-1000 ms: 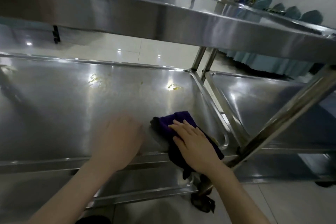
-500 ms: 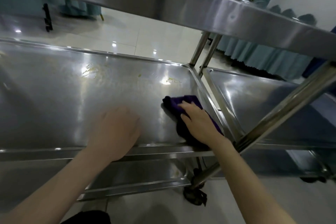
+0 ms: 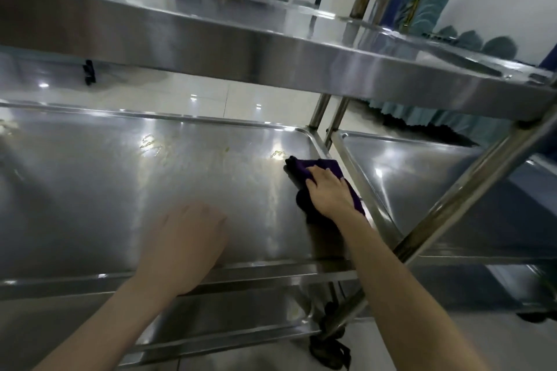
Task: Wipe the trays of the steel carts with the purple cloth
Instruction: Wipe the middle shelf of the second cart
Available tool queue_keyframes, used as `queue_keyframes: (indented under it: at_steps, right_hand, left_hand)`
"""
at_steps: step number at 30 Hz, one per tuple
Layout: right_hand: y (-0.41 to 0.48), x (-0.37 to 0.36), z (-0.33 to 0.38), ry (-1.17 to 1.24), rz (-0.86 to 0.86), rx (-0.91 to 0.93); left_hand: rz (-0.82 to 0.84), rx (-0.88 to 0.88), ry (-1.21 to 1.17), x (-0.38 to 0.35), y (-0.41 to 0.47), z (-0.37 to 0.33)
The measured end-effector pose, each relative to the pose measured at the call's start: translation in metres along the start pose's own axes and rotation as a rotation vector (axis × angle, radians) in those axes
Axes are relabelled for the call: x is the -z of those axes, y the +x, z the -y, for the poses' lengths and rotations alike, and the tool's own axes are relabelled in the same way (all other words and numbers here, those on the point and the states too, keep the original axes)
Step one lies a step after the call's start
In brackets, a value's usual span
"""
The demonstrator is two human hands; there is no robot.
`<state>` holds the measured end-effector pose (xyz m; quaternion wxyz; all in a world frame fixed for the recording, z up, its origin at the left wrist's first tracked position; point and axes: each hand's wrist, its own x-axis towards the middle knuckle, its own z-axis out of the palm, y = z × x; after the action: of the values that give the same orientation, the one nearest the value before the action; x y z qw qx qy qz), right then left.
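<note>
My right hand lies flat on the cloth, fingers straight and pressing it down on the middle tray of the cart. The cloth is deep purple and crumpled, and it looks almost black where it folds. One corner pokes out past my fingertips and the rest bunches under my palm and wrist. It sits close to the tray's right rim, nearer the far right corner than the front edge. Just left of the cloth's tip is a small yellowish smear, and a bigger one lies further left towards the far edge. My left hand rests open on the same tray by the front edge, well apart from the cloth and holding nothing; it is blurred. The top tray crosses above, and a second cart's tray stands just beside the right rim.
</note>
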<state>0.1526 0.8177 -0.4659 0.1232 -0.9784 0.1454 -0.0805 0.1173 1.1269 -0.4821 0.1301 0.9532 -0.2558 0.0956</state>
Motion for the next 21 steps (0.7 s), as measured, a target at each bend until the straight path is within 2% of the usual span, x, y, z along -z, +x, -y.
queue_keyframes:
  at_steps: [5,8,11,12,14,17,19,21]
  right_hand:
    - [-0.107,-0.01,-0.04,0.019,-0.023,0.047]
    - [-0.087,-0.005,-0.03,0.021,0.008,-0.005]
    - [-0.033,-0.012,0.027,-0.008,-0.014,-0.086]
    - [-0.016,-0.021,0.055,-0.022,-0.001,-0.051]
    - [0.007,-0.042,0.117,-0.023,0.049,0.14]
    - [0.011,-0.06,0.172,0.031,0.224,0.384]
    - [0.007,-0.05,0.146,0.052,0.248,0.386]
    - [0.001,-0.033,0.081,0.034,0.118,0.21]
  left_hand:
    - [0.018,0.009,0.015,0.002,0.0,-0.001]
    - [-0.042,-0.005,-0.011,0.0,-0.001,-0.001]
    - [-0.111,0.024,-0.057,-0.002,-0.002,0.0]
    - [-0.134,0.052,-0.075,-0.003,-0.002,0.001]
    - [-0.196,0.126,-0.119,-0.003,-0.004,0.004]
    - [-0.228,0.216,-0.187,0.005,-0.008,0.011]
    - [-0.158,0.166,-0.143,0.012,-0.01,0.022]
    - [-0.081,0.043,-0.057,0.021,-0.012,0.042]
